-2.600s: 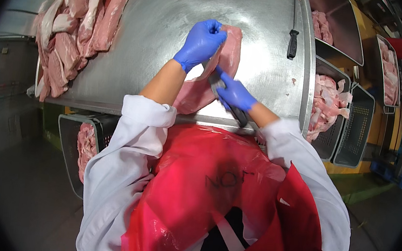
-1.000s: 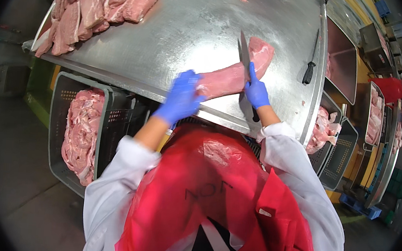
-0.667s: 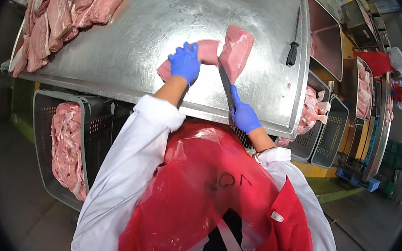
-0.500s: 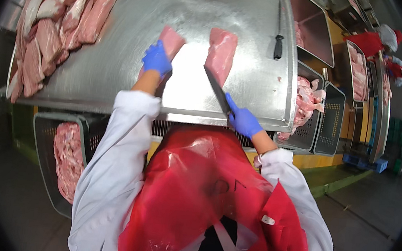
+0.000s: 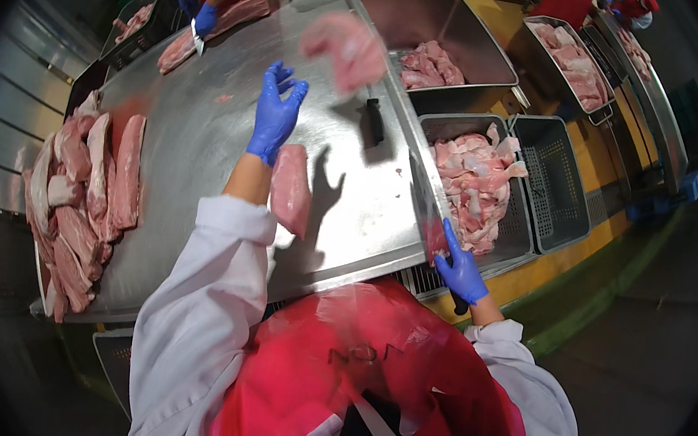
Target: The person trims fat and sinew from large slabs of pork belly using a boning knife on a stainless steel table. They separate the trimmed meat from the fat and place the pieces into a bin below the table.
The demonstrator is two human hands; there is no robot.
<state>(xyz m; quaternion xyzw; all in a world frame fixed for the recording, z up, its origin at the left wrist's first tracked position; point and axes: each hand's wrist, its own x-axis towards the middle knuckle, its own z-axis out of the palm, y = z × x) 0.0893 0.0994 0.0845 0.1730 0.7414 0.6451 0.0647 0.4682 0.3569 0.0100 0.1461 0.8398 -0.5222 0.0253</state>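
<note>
My left hand (image 5: pixel 277 113), in a blue glove, is raised over the metal table (image 5: pixel 193 178) with its fingers spread and nothing in them. Beyond it, a piece of pink meat (image 5: pixel 346 51) is smeared by motion and seems to be in the air. Close to my left wrist, another trimmed meat piece (image 5: pixel 291 189) lies on the table. At the table's right edge, my gloved right hand (image 5: pixel 461 275) grips a knife (image 5: pixel 461 305), whose black handle pokes out below the fist. The blade points up and away along the table's rim.
A second knife (image 5: pixel 374 122) lies on the table. Long meat cuts (image 5: pixel 74 191) are piled at left. To the right stand a metal bin (image 5: pixel 495 51), a grey crate (image 5: pixel 524 235) of trimmings and another crate (image 5: pixel 563 218). Across the table, a co-worker's gloved hands (image 5: pixel 204 21) work on meat.
My left hand has let go of its meat piece, which has flown away toward the metal bin. My right hand has moved right with the knife, off the other piece. The view has turned right.
</note>
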